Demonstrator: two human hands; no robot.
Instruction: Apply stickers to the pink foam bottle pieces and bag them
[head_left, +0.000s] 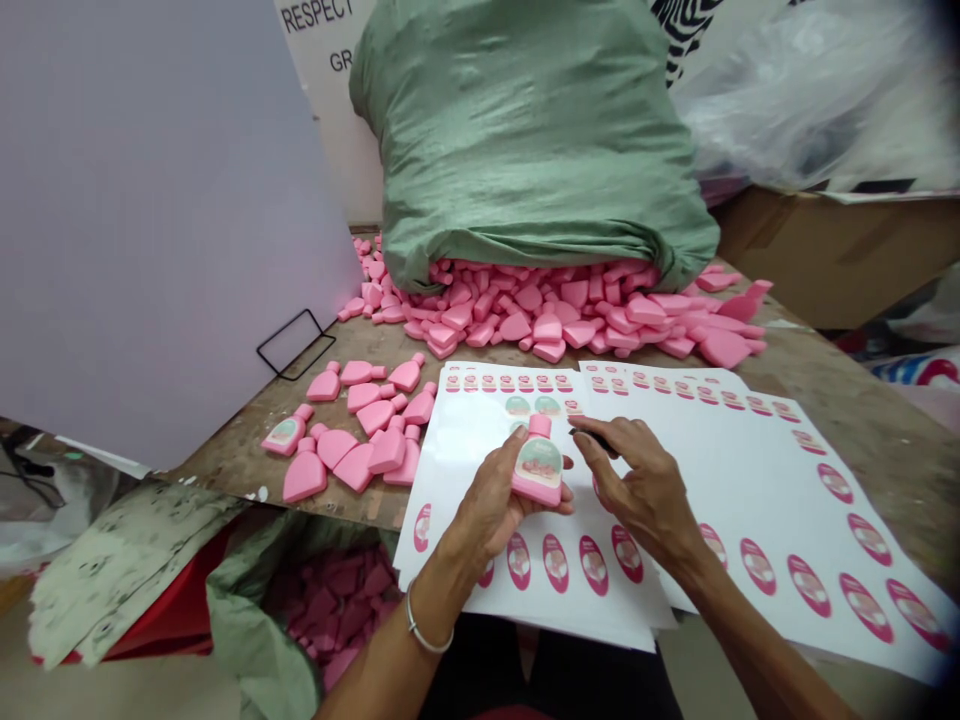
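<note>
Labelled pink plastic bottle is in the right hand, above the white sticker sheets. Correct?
No, the hand is wrong. The head view shows the labelled pink plastic bottle in the left hand, not the right hand. It is above the white sticker sheets, as you said.

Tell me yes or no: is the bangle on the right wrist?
No, the metal bangle is on the left wrist; the right wrist is bare.

The head-worn camera looks forward and down from just behind the near edge of the wooden worktop (it sits close above the person's left hand and right hand), facing the green woven sack at the far side.
</note>
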